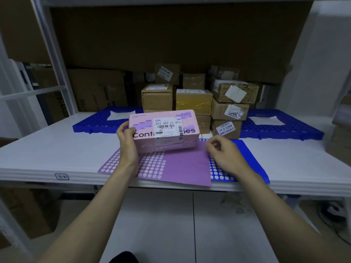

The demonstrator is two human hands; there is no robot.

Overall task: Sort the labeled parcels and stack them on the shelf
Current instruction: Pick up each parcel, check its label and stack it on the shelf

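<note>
A pink parcel (188,122) with a white shipping label (168,128) lies tilted over a purple sheet (182,166) at the front of the white shelf (57,147). My left hand (126,143) grips the parcel's left end, thumb on top. Just right of the parcel hovers my right hand (221,151), its fingers loosely curled and holding nothing. Behind stands a stack of several brown labeled cardboard parcels (193,99).
Blue perforated mats lie at the back left (91,124), back right (281,128) and under the purple sheet (245,160). White papers rest on the back mats. Large cartons (96,90) fill the rear left. A white upright frame (51,59) stands left, boxes (340,137) at the far right.
</note>
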